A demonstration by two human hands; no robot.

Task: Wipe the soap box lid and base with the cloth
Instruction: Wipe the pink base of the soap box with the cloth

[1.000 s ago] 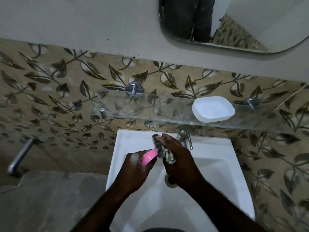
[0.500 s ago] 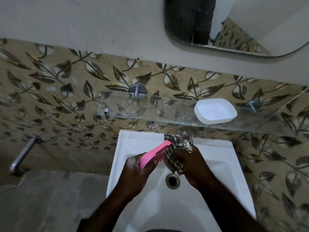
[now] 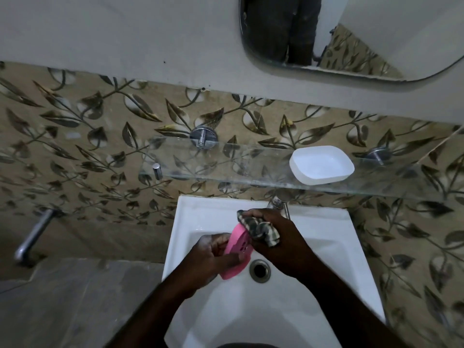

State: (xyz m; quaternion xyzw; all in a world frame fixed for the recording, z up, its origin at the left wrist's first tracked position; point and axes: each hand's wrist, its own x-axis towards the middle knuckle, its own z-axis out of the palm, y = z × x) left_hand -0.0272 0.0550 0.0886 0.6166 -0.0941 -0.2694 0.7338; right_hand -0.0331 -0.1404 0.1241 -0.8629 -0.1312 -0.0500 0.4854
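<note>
Over the white sink (image 3: 326, 247) my left hand (image 3: 216, 257) grips the pink soap box part (image 3: 237, 247), which has small holes in its face and stands tilted on edge. My right hand (image 3: 283, 239) holds a bunched checked cloth (image 3: 258, 228) and presses it against the pink part's upper end. The white soap box part (image 3: 321, 165) lies open side up on the glass shelf (image 3: 226, 169), apart from both hands.
A chrome tap (image 3: 280, 203) rises at the sink's back edge just behind my right hand. The drain (image 3: 260, 270) lies below the pink part. A mirror (image 3: 351, 33) hangs above. A metal pipe (image 3: 32, 237) juts from the tiled wall at left.
The pink part has turned in my left hand so its holed face shows and its lower end drops toward the drain. My right hand with the cloth has shifted along its upper end.
</note>
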